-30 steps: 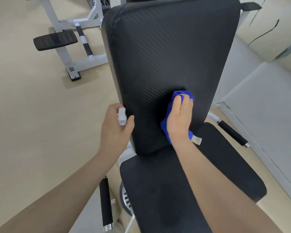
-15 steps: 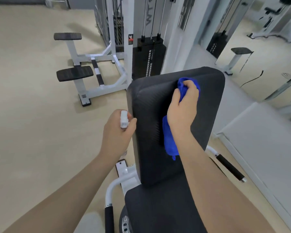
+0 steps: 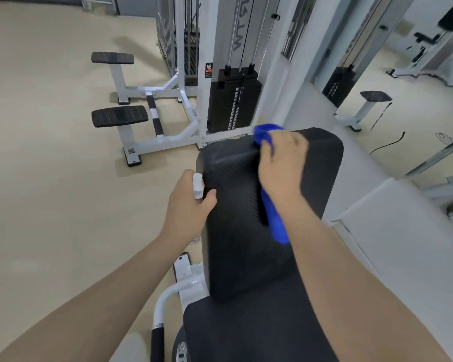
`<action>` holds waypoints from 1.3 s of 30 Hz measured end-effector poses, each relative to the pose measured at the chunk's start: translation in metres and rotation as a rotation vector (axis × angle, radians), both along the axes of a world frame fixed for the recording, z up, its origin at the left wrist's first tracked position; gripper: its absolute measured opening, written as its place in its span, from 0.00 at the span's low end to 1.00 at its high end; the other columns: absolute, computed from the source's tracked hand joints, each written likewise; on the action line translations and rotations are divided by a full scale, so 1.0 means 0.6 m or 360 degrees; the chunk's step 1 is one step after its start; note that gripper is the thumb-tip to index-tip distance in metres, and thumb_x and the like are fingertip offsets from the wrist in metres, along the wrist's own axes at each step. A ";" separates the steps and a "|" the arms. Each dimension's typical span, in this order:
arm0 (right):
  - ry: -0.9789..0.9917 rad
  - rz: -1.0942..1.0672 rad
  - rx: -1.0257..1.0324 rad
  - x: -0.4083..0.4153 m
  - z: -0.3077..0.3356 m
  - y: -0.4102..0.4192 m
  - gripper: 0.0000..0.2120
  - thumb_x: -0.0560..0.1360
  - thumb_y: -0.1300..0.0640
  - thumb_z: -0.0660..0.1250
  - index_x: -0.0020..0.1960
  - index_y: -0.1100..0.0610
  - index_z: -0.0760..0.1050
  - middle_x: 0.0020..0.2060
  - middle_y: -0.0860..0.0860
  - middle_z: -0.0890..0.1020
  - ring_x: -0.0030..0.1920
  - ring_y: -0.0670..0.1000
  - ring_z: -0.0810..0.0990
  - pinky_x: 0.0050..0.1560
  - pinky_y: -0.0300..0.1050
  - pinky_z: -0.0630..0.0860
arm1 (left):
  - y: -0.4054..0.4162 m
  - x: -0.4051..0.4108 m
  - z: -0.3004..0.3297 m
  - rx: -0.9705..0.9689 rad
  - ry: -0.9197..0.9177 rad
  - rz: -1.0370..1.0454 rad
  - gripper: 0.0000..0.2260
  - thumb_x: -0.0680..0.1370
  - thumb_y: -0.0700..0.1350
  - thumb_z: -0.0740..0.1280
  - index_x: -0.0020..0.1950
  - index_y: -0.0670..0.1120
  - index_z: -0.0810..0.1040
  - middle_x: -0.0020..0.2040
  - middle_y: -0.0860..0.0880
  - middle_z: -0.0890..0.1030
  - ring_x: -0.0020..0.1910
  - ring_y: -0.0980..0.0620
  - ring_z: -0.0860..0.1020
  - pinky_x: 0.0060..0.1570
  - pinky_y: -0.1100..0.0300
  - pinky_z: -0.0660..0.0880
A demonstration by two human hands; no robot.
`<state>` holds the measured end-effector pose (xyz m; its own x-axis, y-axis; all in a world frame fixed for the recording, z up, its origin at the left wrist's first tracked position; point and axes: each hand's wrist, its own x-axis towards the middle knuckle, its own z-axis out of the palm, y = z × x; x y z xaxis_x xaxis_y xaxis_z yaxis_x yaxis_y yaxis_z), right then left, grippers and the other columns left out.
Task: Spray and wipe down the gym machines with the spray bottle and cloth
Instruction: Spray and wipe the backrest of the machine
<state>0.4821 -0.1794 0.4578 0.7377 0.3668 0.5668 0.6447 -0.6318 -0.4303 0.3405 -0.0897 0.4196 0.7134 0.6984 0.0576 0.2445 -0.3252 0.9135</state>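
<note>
Cloth (image 3: 273,223), bright blue, now lies over the top edge of the black backrest (image 3: 236,231), higher than half a second ago, when it was pressed just below that edge; a second ago it was low on the pad near the seat. The right hand (image 3: 281,163) has closed its grip on the cloth, fingers curled over the top of the backrest, with one end bunched above the knuckles and the other hanging down the pad under the wrist. The left hand (image 3: 188,205) stays beside the backrest's left edge, its grip wrapped tight round the spray bottle (image 3: 198,184), whose white nozzle pokes out above the thumb and points toward the pad. Below the backrest sits the black seat (image 3: 246,333) on its white frame. Behind, on the beige floor (image 3: 50,178), stands a white machine (image 3: 183,97) with black pads and a weight stack (image 3: 233,100).
</note>
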 end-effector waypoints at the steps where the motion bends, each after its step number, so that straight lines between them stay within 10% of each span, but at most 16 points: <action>1: -0.0038 0.0133 -0.0027 -0.024 0.002 0.017 0.12 0.73 0.58 0.55 0.42 0.61 0.77 0.40 0.58 0.80 0.44 0.61 0.76 0.53 0.46 0.64 | 0.000 -0.001 0.000 -0.0004 -0.0013 0.0010 0.13 0.76 0.41 0.66 0.38 0.49 0.62 0.35 0.49 0.69 0.32 0.54 0.67 0.31 0.67 0.64; 6: -0.0248 0.0779 -0.0360 -0.098 0.005 0.056 0.18 0.71 0.57 0.52 0.44 0.61 0.80 0.42 0.54 0.83 0.49 0.57 0.80 0.56 0.52 0.72 | 0.020 -0.036 -0.006 0.0050 -0.0076 -0.0198 0.09 0.76 0.39 0.64 0.41 0.52 0.69 0.42 0.52 0.74 0.35 0.60 0.71 0.36 0.66 0.66; 9: -0.0377 0.0566 -0.0333 -0.066 0.014 0.049 0.10 0.70 0.65 0.59 0.41 0.61 0.79 0.37 0.55 0.82 0.42 0.58 0.80 0.48 0.51 0.75 | 0.044 -0.073 -0.020 0.0049 -0.0101 -0.0169 0.11 0.76 0.38 0.63 0.44 0.55 0.71 0.52 0.53 0.77 0.42 0.60 0.74 0.42 0.65 0.67; 14: -0.0764 0.0623 -0.0350 -0.088 -0.013 0.057 0.08 0.70 0.65 0.61 0.41 0.60 0.80 0.39 0.53 0.83 0.45 0.57 0.81 0.57 0.48 0.70 | 0.062 -0.125 -0.044 -0.0064 -0.0051 0.0029 0.11 0.73 0.33 0.60 0.44 0.49 0.73 0.36 0.56 0.74 0.25 0.61 0.69 0.28 0.62 0.64; 23: -0.0640 0.1028 -0.2547 -0.223 -0.252 -0.035 0.12 0.73 0.54 0.64 0.55 0.55 0.78 0.51 0.49 0.81 0.56 0.53 0.76 0.70 0.52 0.59 | 0.063 -0.201 -0.109 -0.0051 0.0071 0.0004 0.14 0.71 0.30 0.61 0.42 0.49 0.73 0.34 0.55 0.72 0.27 0.59 0.69 0.28 0.70 0.66; 31: -0.1100 0.0645 -0.1531 -0.183 -0.149 0.011 0.15 0.71 0.64 0.55 0.41 0.57 0.81 0.38 0.51 0.83 0.59 0.56 0.78 0.68 0.51 0.61 | 0.032 -0.222 -0.133 -0.0098 0.0083 -0.0082 0.12 0.71 0.29 0.61 0.43 0.46 0.74 0.32 0.56 0.71 0.26 0.61 0.69 0.29 0.73 0.65; 39: -0.0523 0.1131 -0.2489 -0.248 -0.364 -0.094 0.14 0.77 0.58 0.58 0.60 0.59 0.74 0.58 0.53 0.79 0.68 0.59 0.64 0.74 0.53 0.51 | -0.008 -0.236 -0.181 -0.0113 0.0175 -0.0241 0.12 0.72 0.30 0.61 0.42 0.47 0.73 0.32 0.55 0.71 0.26 0.63 0.70 0.25 0.73 0.65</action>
<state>0.3332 -0.2356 0.2392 0.1424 0.8390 -0.5252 0.8839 0.1310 0.4490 0.1990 -0.0945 0.3108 0.8100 0.5821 -0.0719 0.2970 -0.3014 0.9061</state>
